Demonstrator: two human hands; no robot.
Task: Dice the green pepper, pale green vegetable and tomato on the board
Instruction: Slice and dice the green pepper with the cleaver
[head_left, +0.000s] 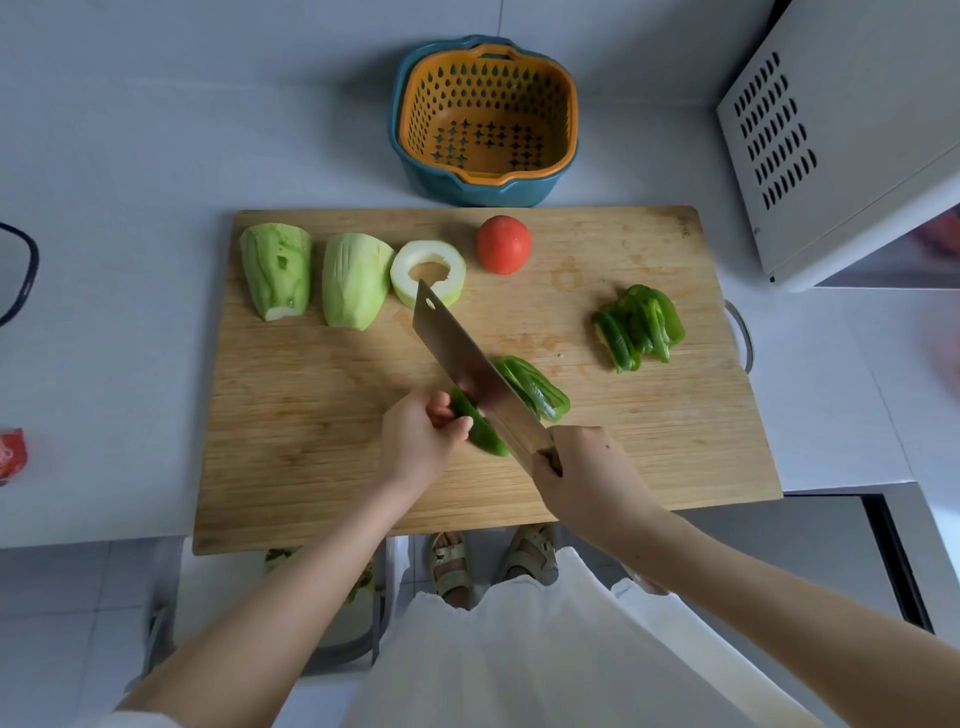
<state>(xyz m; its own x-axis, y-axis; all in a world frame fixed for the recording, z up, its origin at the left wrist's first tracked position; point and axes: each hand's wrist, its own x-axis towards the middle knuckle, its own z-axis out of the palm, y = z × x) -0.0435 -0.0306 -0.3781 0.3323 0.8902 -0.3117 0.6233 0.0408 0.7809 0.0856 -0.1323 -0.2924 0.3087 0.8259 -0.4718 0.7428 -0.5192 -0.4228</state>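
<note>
On the wooden board (311, 467) my left hand (415, 441) grips a green pepper piece (480, 428) with curled fingers. My right hand (582, 478) holds the handle of a cleaver (467, 364), whose blade stands on the pepper. Cut pepper strips (535, 387) lie just right of the blade. A second pile of strips (636, 327) sits further right. Three pale green vegetable pieces lie along the board's far left: two peeled chunks (278, 270) (353, 280) and a hollow ring (426, 270). A whole tomato (504, 244) rests behind the cleaver's tip.
An orange strainer in a blue basin (485, 119) stands behind the board. A white microwave (841, 135) fills the right back corner. A red packet (11, 454) lies at the left edge. The board overhangs the counter's front edge above a bin (332, 623).
</note>
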